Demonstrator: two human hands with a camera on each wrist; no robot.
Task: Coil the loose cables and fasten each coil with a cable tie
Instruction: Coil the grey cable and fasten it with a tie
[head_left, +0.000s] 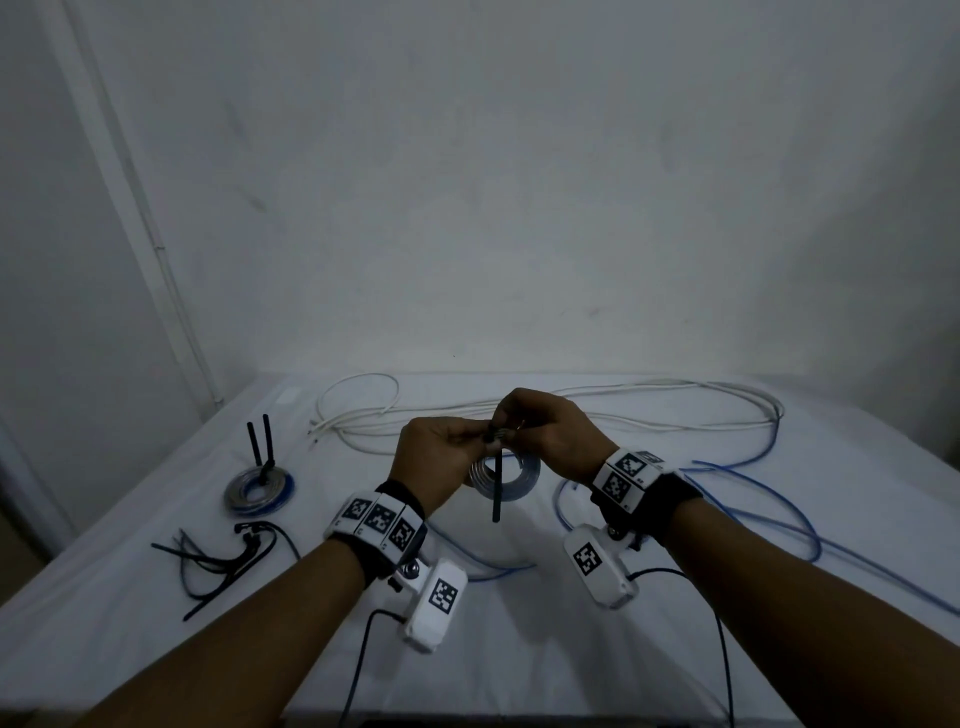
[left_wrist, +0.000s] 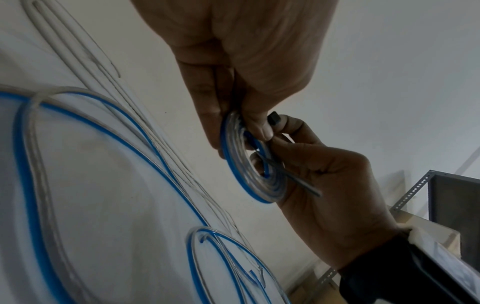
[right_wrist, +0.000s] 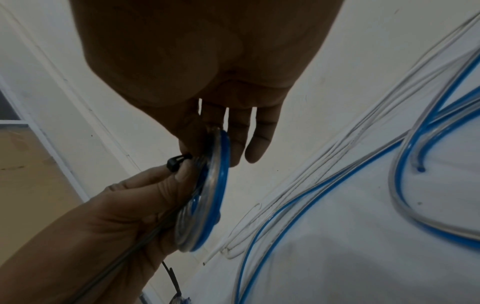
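1. Nearest the head camera were the two forearms, each wearing a black wrist strap with white blocks (head_left: 377, 518) printed with black-and-white square code markers. No brand name or readable wording was found on them or anywhere else.
2. The left hand (head_left: 435, 460) was held above the table, fingers curled, thumb and fingers pinching the top of a small coil (head_left: 506, 478) of clear, blue-cored cable. The left wrist view showed the coil (left_wrist: 250, 164) gripped edge-on between thumb and fingers.
3. The right hand (head_left: 550, 434) met the left at the top of the coil. Its thumb and forefinger pinched there beside the head of a black cable tie (head_left: 497, 486); the remaining fingers (right_wrist: 262, 133) hung fairly straight behind the coil (right_wrist: 207, 189).
4. The tie's square head (right_wrist: 173, 163) sat at the coil's upper rim, between the two hands. Its tail hung straight down across the coil's face. Whether the tail was threaded through the head could not be determined.
5. The coil was flat and tightly wound, several turns deep, held clear of the table surface.
6. A second coil (head_left: 260, 491), bearing a black tie with two upright tails, lay on the white table (head_left: 156, 649) to the left.
7. Spare black ties (head_left: 218, 564) lay in a loose heap nearer the left edge.
8. Loose white cable (head_left: 571, 410) and loose blue-cored cable (head_left: 753, 499) sprawled across the far and right parts of the table.
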